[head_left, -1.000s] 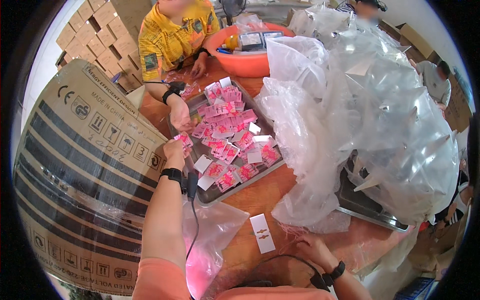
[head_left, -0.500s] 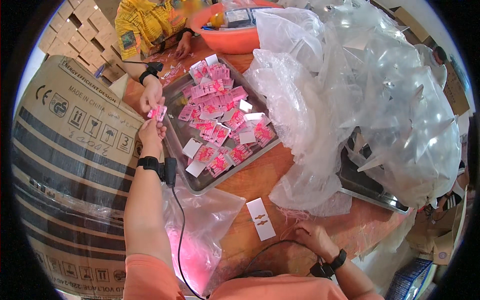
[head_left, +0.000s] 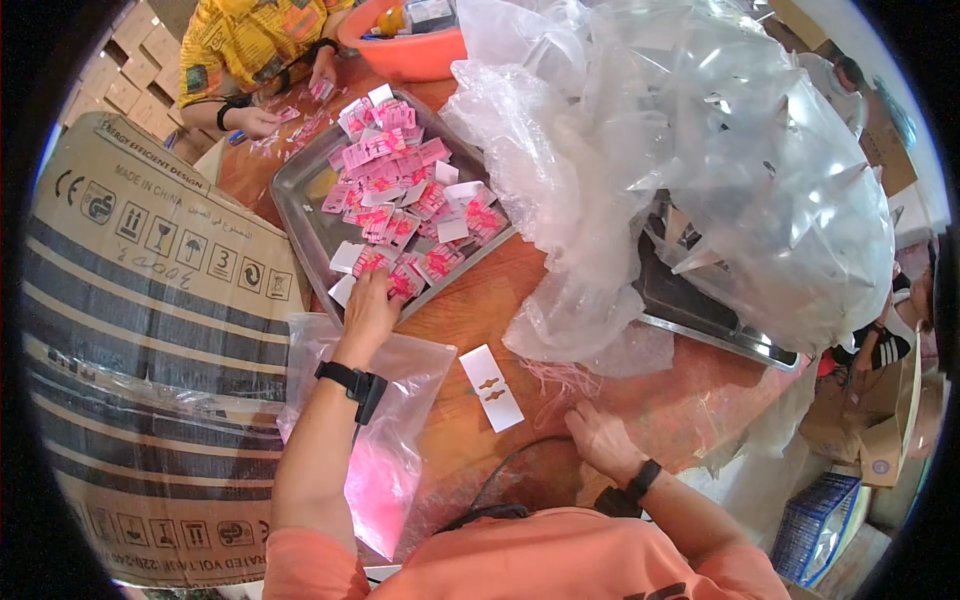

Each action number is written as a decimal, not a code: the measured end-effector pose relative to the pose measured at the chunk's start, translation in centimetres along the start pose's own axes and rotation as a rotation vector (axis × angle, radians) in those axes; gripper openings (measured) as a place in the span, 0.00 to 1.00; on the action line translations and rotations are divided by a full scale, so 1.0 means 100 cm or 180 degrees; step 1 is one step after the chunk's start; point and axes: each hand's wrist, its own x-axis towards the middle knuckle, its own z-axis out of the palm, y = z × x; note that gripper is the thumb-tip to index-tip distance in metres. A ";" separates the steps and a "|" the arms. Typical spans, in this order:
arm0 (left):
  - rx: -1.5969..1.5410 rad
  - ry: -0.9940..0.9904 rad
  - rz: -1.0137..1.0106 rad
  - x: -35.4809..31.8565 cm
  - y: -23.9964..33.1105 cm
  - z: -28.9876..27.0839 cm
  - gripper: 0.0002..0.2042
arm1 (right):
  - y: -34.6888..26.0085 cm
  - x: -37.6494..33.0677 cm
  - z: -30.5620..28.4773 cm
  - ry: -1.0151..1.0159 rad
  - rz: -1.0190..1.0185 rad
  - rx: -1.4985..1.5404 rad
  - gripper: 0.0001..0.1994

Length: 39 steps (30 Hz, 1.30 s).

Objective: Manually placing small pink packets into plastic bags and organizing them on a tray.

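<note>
My left hand (head_left: 370,312) reaches over the near left corner of a metal tray (head_left: 296,232). Its fingers are closed at a pink printed card (head_left: 372,262), with the fingertips partly hidden among the cards. A loose heap of pink and white cards (head_left: 400,180) fills much of the tray. My right hand (head_left: 603,440) rests on the wooden table with its fingers curled, beside a tangle of thin pink strands (head_left: 556,376). Whatever it pinches is too small to make out. Between my hands lies a white card (head_left: 491,389) with cut-out holes.
A clear bag with pink contents (head_left: 384,490) lies by my left forearm. A large carton (head_left: 160,350) stands at the left, a heap of clear plastic bags (head_left: 760,180) at the right. Across the table, a co-worker's hand (head_left: 256,122) holds something pink near an orange basin (head_left: 405,52).
My left hand has left the co-worker's hand, where both met at a pink card, and come back to the tray. The co-worker's hand has drawn away. The whole view has shifted.
</note>
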 end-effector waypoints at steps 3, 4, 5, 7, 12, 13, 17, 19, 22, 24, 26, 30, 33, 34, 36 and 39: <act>-0.0009 0.0107 -0.0021 0.002 -0.006 0.002 0.17 | 0.003 0.001 0.002 0.0078 0.0032 0.0113 0.06; -0.0006 0.0148 -0.0041 0.003 -0.007 0.003 0.15 | 0.002 0.003 -0.001 0.0126 0.0016 0.0196 0.07; -0.0017 0.0136 -0.0035 0.003 -0.008 0.001 0.14 | -0.002 0.008 -0.004 0.0177 -0.0015 0.0301 0.07; -0.0041 0.0116 -0.0030 0.002 -0.010 -0.002 0.11 | -0.015 0.018 -0.012 0.0230 -0.0179 0.0356 0.08; -0.0330 0.0497 -0.0143 -0.005 0.000 -0.029 0.11 | -0.016 0.019 0.005 0.0091 -0.0455 -0.0046 0.08; -0.0481 0.0601 -0.0180 -0.008 0.002 -0.036 0.11 | -0.015 0.018 0.009 0.0167 -0.0477 -0.0091 0.08; -0.1229 0.0542 -0.0818 -0.035 0.013 -0.049 0.09 | -0.018 0.021 0.001 -0.0114 -0.0206 -0.0054 0.06; -0.2074 0.0430 -0.1263 -0.049 0.019 -0.049 0.08 | -0.017 0.022 -0.005 0.0298 -0.0340 0.0264 0.04; -0.2511 0.0737 -0.1131 -0.069 0.049 -0.057 0.12 | -0.017 0.021 -0.019 0.0751 -0.0279 0.0935 0.02; -0.2676 0.0810 -0.1057 -0.078 0.057 -0.057 0.19 | -0.020 0.020 -0.033 0.0981 -0.0182 0.1374 0.01; -0.2828 0.0873 -0.1073 -0.089 0.067 -0.057 0.20 | -0.025 0.020 -0.047 0.1165 -0.0127 0.1769 0.03; -0.3132 0.0812 -0.0940 -0.107 0.093 -0.063 0.23 | -0.044 0.014 -0.081 0.0433 0.1113 0.3570 0.04; -0.3396 0.0709 -0.0838 -0.124 0.112 -0.060 0.21 | -0.045 0.014 -0.089 0.0374 0.1008 0.4069 0.05; -0.3407 0.0681 -0.0797 -0.131 0.119 -0.060 0.21 | -0.051 0.015 -0.096 0.0321 0.0991 0.4101 0.04; -0.3535 0.0554 -0.0838 -0.143 0.140 -0.067 0.19 | -0.058 0.020 -0.103 0.0300 0.0908 0.4165 0.03; -0.3766 0.0376 -0.0744 -0.162 0.154 -0.061 0.19 | -0.070 0.031 -0.108 0.0351 0.0714 0.4204 0.03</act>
